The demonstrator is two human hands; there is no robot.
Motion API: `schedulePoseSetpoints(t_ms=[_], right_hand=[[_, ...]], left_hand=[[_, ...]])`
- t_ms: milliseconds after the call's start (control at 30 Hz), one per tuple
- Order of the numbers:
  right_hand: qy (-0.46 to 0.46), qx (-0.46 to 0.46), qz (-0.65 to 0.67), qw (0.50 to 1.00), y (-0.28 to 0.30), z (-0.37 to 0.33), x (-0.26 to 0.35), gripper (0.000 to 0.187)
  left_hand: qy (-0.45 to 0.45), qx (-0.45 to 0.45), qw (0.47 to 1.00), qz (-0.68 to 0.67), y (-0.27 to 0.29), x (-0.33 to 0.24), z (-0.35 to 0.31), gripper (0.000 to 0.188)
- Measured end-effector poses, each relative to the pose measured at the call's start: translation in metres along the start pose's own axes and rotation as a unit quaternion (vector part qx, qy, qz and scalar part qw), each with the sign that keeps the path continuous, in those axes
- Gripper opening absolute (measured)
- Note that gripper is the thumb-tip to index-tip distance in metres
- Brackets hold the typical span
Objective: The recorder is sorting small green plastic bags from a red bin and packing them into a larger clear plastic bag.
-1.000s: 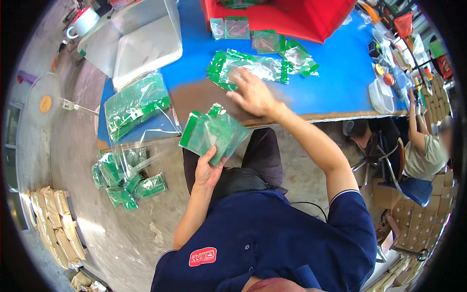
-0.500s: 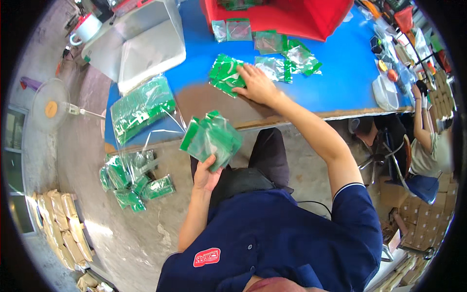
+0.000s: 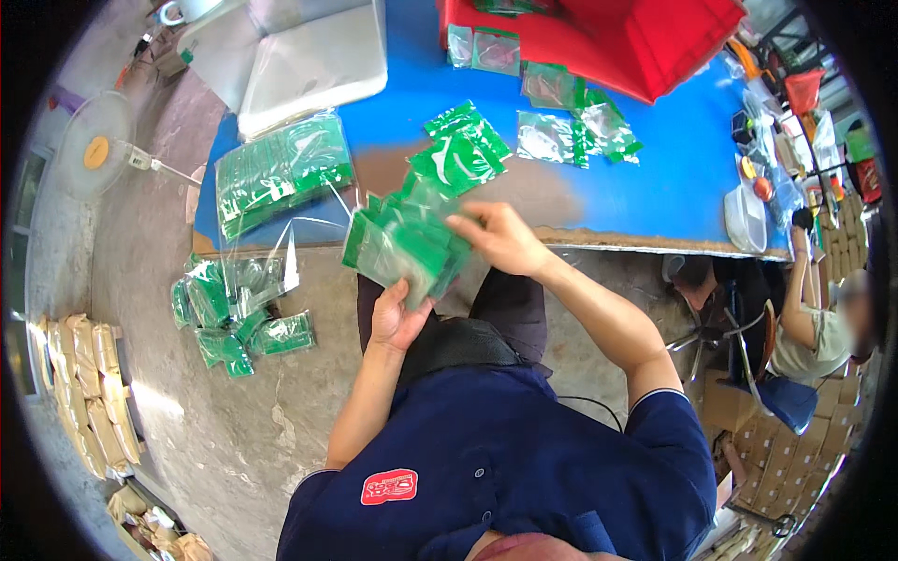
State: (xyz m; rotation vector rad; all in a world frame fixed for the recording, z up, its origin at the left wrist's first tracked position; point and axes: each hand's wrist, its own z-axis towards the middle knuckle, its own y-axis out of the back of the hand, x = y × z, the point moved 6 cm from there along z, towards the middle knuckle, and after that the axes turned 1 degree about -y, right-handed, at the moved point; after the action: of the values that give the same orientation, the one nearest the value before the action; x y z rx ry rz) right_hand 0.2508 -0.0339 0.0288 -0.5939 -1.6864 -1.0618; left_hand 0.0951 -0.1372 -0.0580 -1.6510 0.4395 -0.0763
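Note:
A fanned stack of small clear plastic packets with green ends is in my left hand, held by the lower edge with the thumb on top, in front of the table edge. My right hand is at the stack's right side, fingers bent toward it. Its fingertips are blurred against the packets, so whether they grip one I cannot tell. Just beyond the stack, a loose pile of green packets lies on the blue table. Farther right on the table lie more clear and green packets.
A big clear bag of packets lies at the table's left, below a pale plastic bin. A red bin stands at the back. More bagged packets are low on the left. A co-worker sits at the far right.
My right hand has left the pile on the table and come back to the stack in my left hand. The pile there looks more spread out. The view has shifted a little.

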Motion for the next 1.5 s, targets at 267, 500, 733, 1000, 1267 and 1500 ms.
schedulePoseSetpoints(t_ms=[267, 500, 733, 1000, 1267, 1500], right_hand=[[0.267, -0.028, -0.414, 0.87, 0.0, 0.024, -0.008, 0.081], [0.238, -0.091, -0.328, 0.909, -0.028, 0.004, -0.002, 0.033], [0.036, -0.268, 0.442, 0.855, 0.019, 0.009, -0.033, 0.021], [-0.193, 0.231, 0.359, 0.883, -0.005, -0.098, -0.146, 0.034], [-0.273, -0.509, 0.506, 0.641, 0.144, -0.169, -0.392, 0.023], [-0.192, -0.479, 0.538, 0.667, 0.178, -0.137, -0.414, 0.025]], left_hand=[[-0.067, -0.118, 0.984, 0.118, 0.047, -0.027, -0.038, 0.064], [-0.035, -0.047, 0.995, 0.085, 0.046, -0.035, -0.07, 0.058], [0.029, 0.05, 0.998, -0.01, 0.044, -0.011, -0.041, 0.059], [0.044, 0.072, 0.996, 0.031, 0.05, -0.03, -0.063, 0.062], [0.083, 0.034, 0.994, 0.067, 0.056, -0.039, -0.05, 0.058], [0.098, 0.04, 0.992, 0.062, 0.025, -0.022, -0.05, 0.059]])
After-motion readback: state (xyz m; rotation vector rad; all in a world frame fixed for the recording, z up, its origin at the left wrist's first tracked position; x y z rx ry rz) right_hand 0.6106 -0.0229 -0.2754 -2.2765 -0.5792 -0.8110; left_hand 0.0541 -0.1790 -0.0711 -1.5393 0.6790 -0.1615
